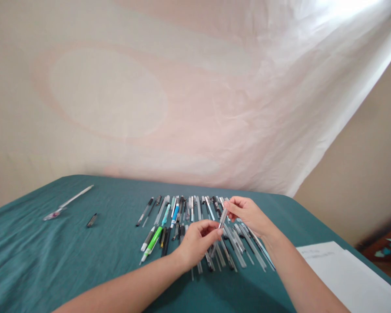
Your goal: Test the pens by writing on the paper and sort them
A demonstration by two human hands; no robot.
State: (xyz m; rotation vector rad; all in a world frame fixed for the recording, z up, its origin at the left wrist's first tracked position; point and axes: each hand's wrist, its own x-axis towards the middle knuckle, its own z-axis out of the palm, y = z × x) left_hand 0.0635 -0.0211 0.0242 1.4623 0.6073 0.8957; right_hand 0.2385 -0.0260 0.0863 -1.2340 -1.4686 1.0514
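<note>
Both of my hands hold one clear pen [222,218] just above a row of pens. My left hand [197,242] pinches its lower end with fingers closed. My right hand [247,214] grips its upper end from the right. Beneath them lies a spread of several pens [195,226] side by side on a teal tablecloth [68,256], mostly clear, black and white, with a green pen [154,241] and a blue one [175,216] at the left of the row.
A long white pen with a purplish end [67,202] and a small dark cap [91,220] lie apart at the left. White paper sheets [345,274] rest at the table's right corner. A pale cloth [182,95] hangs behind the table.
</note>
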